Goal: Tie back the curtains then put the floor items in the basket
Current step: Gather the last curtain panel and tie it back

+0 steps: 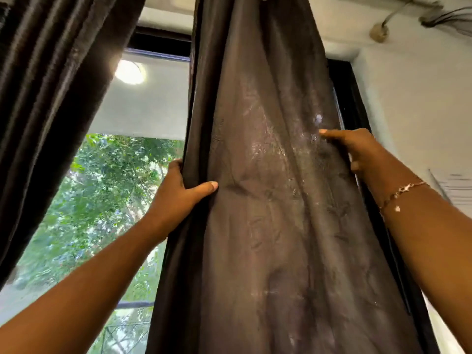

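Note:
A dark brown curtain with a faint embroidered pattern hangs in front of me and fills the middle of the view. My left hand grips its left edge, fingers behind the cloth and thumb pressed on the front. My right hand, with a thin bracelet on the wrist, holds the curtain's right edge a little higher up, fingers laid across the fabric. A second dark curtain hangs bunched at the far left. No basket or floor items are in view.
Between the two curtains the window shows green trees and a round light reflection. A black window frame runs down behind the right curtain edge. A white wall with cables near the ceiling is at the right.

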Demonstrator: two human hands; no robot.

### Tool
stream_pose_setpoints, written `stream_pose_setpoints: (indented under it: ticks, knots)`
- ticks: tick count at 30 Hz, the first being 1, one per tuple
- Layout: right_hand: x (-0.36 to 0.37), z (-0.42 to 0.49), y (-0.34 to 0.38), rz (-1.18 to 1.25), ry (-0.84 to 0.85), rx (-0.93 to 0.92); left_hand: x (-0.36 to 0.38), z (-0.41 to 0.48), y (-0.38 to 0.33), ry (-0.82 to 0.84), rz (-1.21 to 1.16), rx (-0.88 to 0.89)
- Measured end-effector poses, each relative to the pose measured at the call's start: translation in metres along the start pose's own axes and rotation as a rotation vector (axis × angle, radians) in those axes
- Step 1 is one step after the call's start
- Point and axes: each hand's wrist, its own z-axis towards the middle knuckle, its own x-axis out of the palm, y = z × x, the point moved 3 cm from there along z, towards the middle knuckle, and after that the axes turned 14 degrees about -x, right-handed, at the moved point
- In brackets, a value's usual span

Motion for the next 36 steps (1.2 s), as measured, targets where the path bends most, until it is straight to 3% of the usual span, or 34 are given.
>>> stream_pose_setpoints:
  ticks: [2,5,7,13,18,22,29,33,36]
  knots:
    - [0.0,-0.003,0.011,-0.155,-0.004,-0.053,-0.001,-0.002,0.0,-0.011,0.018,0.013]
    - [0.019,-0.012,0.042,-0.75,-0.031,-0.313,-0.003,-0.006,-0.003,-0.036,0.047,0.027]
    - [0.049,-0.026,0.066,-0.877,-0.028,-0.477,-0.003,-0.008,-0.004,-0.033,0.028,0.015]
    - [0.153,-0.056,0.103,-0.77,0.184,-0.627,-0.012,-0.016,-0.01,-0.05,-0.023,-0.016]
    - [0.192,-0.067,0.118,-0.666,0.314,-0.68,-0.027,-0.029,-0.017,-0.112,-0.037,-0.005]
    - [0.167,-0.065,0.098,-0.642,0.256,-0.599,-0.028,-0.053,-0.024,-0.263,0.168,0.145]
    - [0.085,-0.048,0.028,-0.558,0.183,-0.341,0.009,-0.097,-0.031,-0.403,0.325,0.31]
    - [0.05,-0.054,-0.012,-0.497,0.215,-0.246,0.048,-0.115,-0.024,-0.338,0.346,0.221]
    - [0.032,-0.072,-0.042,-0.516,0.263,-0.194,0.078,-0.126,-0.012,-0.334,0.497,0.146]
